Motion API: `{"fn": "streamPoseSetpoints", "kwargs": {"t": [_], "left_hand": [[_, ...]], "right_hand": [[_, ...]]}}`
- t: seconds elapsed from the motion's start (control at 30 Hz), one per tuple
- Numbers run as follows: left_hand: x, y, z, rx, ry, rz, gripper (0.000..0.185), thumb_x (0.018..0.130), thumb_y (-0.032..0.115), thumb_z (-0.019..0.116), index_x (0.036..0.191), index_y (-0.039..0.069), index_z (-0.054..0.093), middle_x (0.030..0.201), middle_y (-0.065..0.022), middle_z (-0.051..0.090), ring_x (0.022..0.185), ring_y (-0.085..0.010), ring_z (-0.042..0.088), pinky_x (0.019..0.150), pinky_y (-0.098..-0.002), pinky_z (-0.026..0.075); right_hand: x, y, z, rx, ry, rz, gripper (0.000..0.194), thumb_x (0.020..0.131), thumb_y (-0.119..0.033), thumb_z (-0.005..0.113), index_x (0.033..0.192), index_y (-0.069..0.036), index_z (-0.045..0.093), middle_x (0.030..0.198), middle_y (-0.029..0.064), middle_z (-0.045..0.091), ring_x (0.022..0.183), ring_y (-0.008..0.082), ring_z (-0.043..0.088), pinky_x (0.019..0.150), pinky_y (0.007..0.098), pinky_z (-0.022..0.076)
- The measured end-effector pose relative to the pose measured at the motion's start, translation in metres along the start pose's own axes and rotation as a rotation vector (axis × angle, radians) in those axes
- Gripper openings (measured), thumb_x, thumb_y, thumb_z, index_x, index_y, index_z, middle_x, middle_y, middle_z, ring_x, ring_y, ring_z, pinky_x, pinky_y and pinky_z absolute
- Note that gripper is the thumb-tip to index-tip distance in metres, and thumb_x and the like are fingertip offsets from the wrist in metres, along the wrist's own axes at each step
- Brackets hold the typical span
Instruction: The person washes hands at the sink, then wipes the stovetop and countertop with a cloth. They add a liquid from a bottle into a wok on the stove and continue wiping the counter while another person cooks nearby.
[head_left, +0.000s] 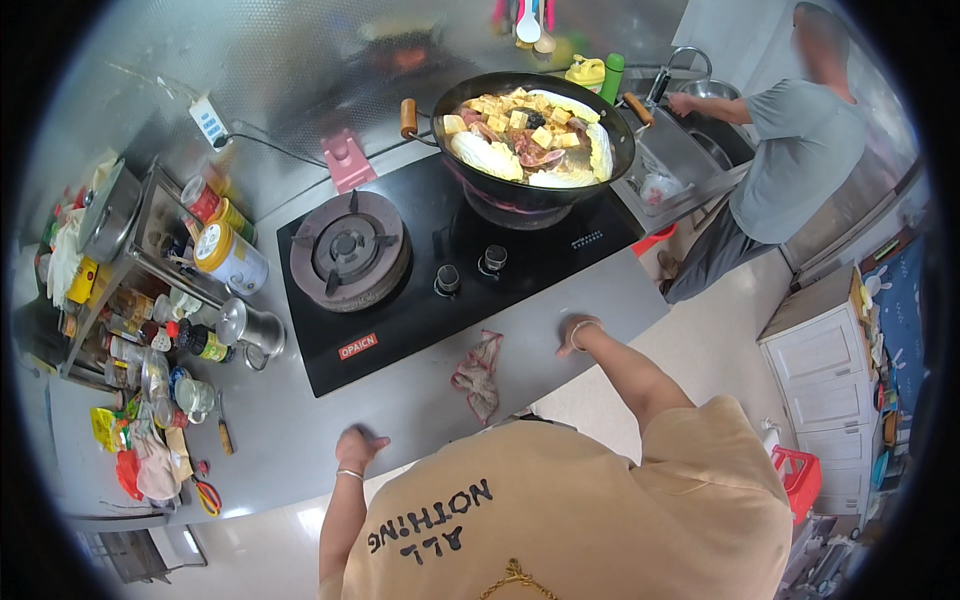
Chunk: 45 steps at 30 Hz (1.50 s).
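My left hand (361, 450) leans on the front of the grey countertop (300, 457), its thumb apart and nothing held. Farther right, my right hand (577, 335) rests on the same counter, also without anything in it. A crumpled cloth (478, 375) with a red edge lies between the two hands. Beyond them is a black two-burner gas hob (427, 322). On its right burner sits a large black wok (536, 187) with wooden handles, holding tofu cubes (517, 120), cabbage leaves (486, 155) and meat (536, 155). The left burner (347, 245) carries no pot.
Jars and bottles crowd a metal rack (112, 285) at left, near a knife (224, 431) and scissors (208, 496). A pink holder (347, 161) stands behind the hob. At right another person (795, 157) reaches over the sink (664, 154). White cabinets (817, 375) stand farther right.
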<state>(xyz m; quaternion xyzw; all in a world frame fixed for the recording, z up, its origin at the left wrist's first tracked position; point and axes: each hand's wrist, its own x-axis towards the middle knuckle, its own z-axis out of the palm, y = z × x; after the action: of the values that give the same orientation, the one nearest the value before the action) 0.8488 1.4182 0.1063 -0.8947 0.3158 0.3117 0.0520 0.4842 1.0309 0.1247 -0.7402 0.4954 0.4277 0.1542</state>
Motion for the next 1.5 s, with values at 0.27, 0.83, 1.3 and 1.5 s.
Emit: {"fn": "streamPoseSetpoints", "kwargs": {"t": [0.27, 0.83, 1.3, 1.5], "left_hand": [[-0.007, 0.006, -0.008, -0.007, -0.009, -0.015, 0.078, 0.063, 0.060, 0.081, 0.110, 0.001, 0.063, 0.115, -0.0188, 0.065, 0.107, -0.0333, 0.063, 0.089, -0.0394, 0.051], [-0.007, 0.009, -0.009, 0.039, -0.009, -0.040, 0.076, 0.064, 0.060, 0.081, 0.111, 0.002, 0.063, 0.115, -0.0167, 0.066, 0.107, -0.0312, 0.063, 0.089, -0.0382, 0.051], [-0.006, 0.006, -0.007, 0.013, -0.007, -0.012, 0.078, 0.064, 0.059, 0.081, 0.112, 0.001, 0.062, 0.113, -0.0182, 0.066, 0.108, -0.0335, 0.062, 0.089, -0.0394, 0.050], [-0.009, 0.008, -0.011, -0.008, -0.009, -0.011, 0.081, 0.063, 0.060, 0.081, 0.113, -0.001, 0.061, 0.115, -0.0204, 0.065, 0.109, -0.0348, 0.061, 0.091, -0.0400, 0.049]], "right_hand": [[0.000, 0.000, -0.002, 0.008, -0.013, 0.018, 0.072, 0.069, -0.063, 0.075, 0.118, -0.010, 0.068, 0.122, 0.0054, 0.066, 0.112, 0.0242, 0.063, 0.094, 0.0405, 0.0501], [0.003, -0.001, -0.001, 0.019, -0.010, 0.038, 0.063, 0.071, -0.060, 0.076, 0.111, -0.012, 0.071, 0.115, 0.0028, 0.068, 0.108, 0.0237, 0.064, 0.091, 0.0410, 0.0509], [0.003, 0.000, 0.000, -0.010, -0.018, -0.006, 0.070, 0.073, -0.062, 0.073, 0.120, -0.011, 0.067, 0.122, 0.0038, 0.066, 0.114, 0.0251, 0.062, 0.094, 0.0405, 0.0495], [0.007, 0.000, 0.002, 0.001, -0.006, -0.011, 0.067, 0.072, -0.062, 0.074, 0.117, -0.012, 0.069, 0.119, 0.0029, 0.067, 0.112, 0.0235, 0.063, 0.092, 0.0402, 0.0505]]}}
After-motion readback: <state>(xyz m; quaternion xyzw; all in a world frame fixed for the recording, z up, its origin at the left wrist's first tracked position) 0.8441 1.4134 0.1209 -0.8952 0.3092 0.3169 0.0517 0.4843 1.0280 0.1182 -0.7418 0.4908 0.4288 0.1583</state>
